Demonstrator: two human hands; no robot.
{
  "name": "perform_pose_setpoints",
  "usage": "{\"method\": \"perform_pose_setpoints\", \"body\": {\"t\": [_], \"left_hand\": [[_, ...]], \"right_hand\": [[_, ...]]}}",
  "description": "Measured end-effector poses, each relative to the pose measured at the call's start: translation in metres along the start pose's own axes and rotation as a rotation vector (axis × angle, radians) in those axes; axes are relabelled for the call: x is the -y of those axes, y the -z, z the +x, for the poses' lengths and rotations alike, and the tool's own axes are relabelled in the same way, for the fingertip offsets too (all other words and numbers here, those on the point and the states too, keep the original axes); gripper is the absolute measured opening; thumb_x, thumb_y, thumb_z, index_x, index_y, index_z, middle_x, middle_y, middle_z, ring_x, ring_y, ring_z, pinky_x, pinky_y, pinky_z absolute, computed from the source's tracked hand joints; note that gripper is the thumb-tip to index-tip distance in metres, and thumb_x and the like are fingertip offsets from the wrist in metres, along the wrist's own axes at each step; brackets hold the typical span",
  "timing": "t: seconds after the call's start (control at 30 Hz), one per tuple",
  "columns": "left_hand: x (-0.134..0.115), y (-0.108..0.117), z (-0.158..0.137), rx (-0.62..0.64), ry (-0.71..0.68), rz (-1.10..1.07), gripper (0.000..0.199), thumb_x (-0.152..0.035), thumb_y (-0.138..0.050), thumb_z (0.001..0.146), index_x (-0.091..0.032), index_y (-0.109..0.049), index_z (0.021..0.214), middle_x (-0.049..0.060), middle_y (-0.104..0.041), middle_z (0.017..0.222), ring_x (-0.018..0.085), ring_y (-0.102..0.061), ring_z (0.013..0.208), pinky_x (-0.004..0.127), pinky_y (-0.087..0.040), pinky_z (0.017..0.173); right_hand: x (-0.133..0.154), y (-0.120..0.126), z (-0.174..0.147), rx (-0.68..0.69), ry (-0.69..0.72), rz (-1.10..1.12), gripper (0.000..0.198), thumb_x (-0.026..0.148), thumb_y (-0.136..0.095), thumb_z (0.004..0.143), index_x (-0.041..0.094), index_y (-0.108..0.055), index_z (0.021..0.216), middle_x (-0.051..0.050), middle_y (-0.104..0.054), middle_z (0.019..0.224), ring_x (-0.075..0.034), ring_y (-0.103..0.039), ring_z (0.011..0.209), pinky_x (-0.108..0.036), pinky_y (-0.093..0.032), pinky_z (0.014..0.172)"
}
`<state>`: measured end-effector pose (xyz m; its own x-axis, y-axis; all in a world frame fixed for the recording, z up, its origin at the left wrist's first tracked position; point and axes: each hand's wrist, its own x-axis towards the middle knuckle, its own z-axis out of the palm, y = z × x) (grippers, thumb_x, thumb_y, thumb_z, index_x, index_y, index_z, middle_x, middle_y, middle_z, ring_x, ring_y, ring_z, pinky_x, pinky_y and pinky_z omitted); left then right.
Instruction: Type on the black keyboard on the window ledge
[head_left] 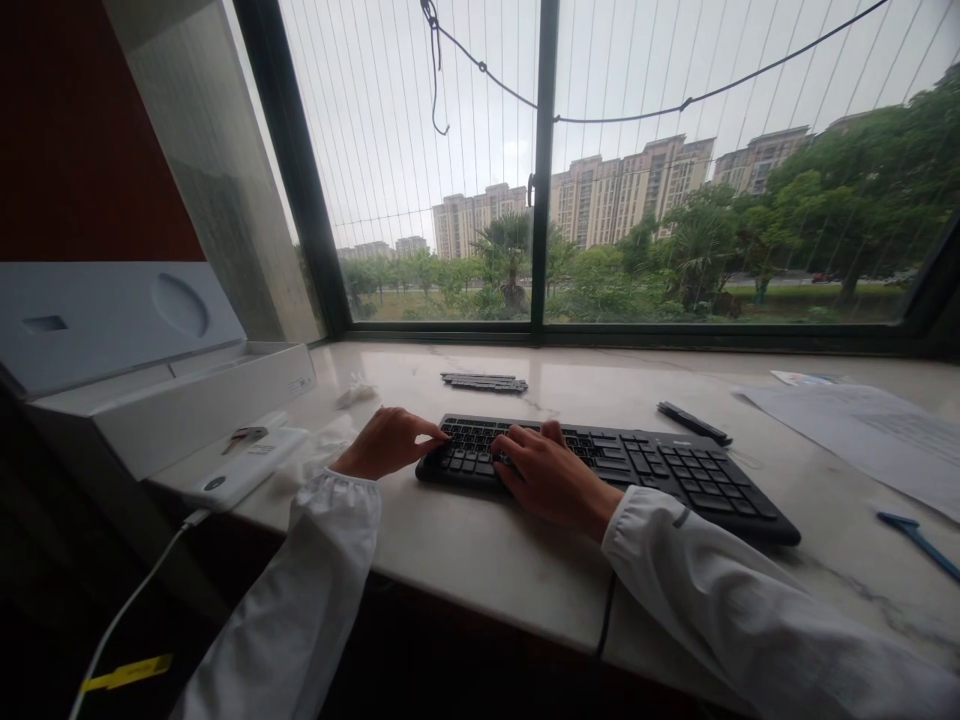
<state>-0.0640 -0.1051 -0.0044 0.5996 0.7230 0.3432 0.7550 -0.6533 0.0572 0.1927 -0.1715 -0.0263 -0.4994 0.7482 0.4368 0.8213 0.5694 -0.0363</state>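
Note:
A black keyboard (720, 480) lies at a slant on the marble-patterned sill. At its upper left corner is my left hand (386, 442), thumb and fingers pinched together at the edge keys. Whatever sits between those fingertips is too small to make out. Across the middle keys rests my right hand (559, 480), its fingers bent and somewhat apart, touching the keys and hiding part of them. I see nothing held in it. Behind the keyboard is a flat group of thin dark strips (484, 382).
A long black object (694, 423) lies behind the keyboard's right end. Paper sheets (862, 435) and a blue pen (919, 542) are at right. At left stand an open white box (187, 400), a white power bank (247, 468) with a cable (127, 610), and crumpled white material (322, 445).

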Motion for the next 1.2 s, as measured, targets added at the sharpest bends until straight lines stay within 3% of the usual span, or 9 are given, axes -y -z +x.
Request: {"method": "perform_pose_setpoints", "body": {"t": [0.3, 0.63, 0.9, 1.2], "left_hand": [[-0.001, -0.003, 0.004, 0.050, 0.029, 0.082, 0.022, -0.033, -0.051, 0.093, -0.029, -0.070, 0.101, 0.001, -0.075, 0.090, 0.020, -0.070, 0.083, 0.029, -0.048, 0.078], [0.002, -0.003, 0.004, 0.052, 0.047, 0.051, 0.027, -0.031, -0.054, 0.091, -0.034, -0.069, 0.112, -0.001, -0.076, 0.095, 0.020, -0.070, 0.088, 0.030, -0.049, 0.084], [0.009, -0.008, 0.007, 0.009, 0.103, -0.126, 0.021, -0.032, -0.064, 0.085, -0.037, -0.074, 0.103, -0.003, -0.076, 0.096, 0.017, -0.069, 0.084, 0.026, -0.048, 0.081], [0.005, -0.006, 0.007, 0.001, 0.149, -0.026, 0.021, -0.031, -0.062, 0.087, -0.042, -0.072, 0.101, -0.004, -0.075, 0.095, 0.020, -0.070, 0.088, 0.029, -0.049, 0.079]], "right_hand": [[0.000, -0.001, 0.000, -0.007, 0.004, -0.005, 0.019, 0.029, -0.044, 0.096, 0.021, -0.059, 0.104, -0.005, -0.061, 0.098, -0.018, -0.058, 0.086, -0.039, -0.028, 0.092], [-0.001, -0.001, 0.000, -0.010, 0.001, -0.003, 0.019, 0.030, -0.044, 0.096, 0.021, -0.059, 0.104, -0.005, -0.061, 0.098, -0.018, -0.059, 0.086, -0.039, -0.028, 0.092], [-0.001, 0.000, 0.000, -0.007, -0.006, 0.018, 0.019, 0.030, -0.044, 0.095, 0.021, -0.059, 0.103, -0.006, -0.061, 0.098, -0.018, -0.058, 0.085, -0.039, -0.028, 0.091], [-0.001, 0.000, 0.000, -0.008, 0.001, 0.008, 0.019, 0.029, -0.044, 0.096, 0.020, -0.059, 0.102, -0.006, -0.061, 0.097, -0.018, -0.057, 0.084, -0.038, -0.028, 0.091]]}}
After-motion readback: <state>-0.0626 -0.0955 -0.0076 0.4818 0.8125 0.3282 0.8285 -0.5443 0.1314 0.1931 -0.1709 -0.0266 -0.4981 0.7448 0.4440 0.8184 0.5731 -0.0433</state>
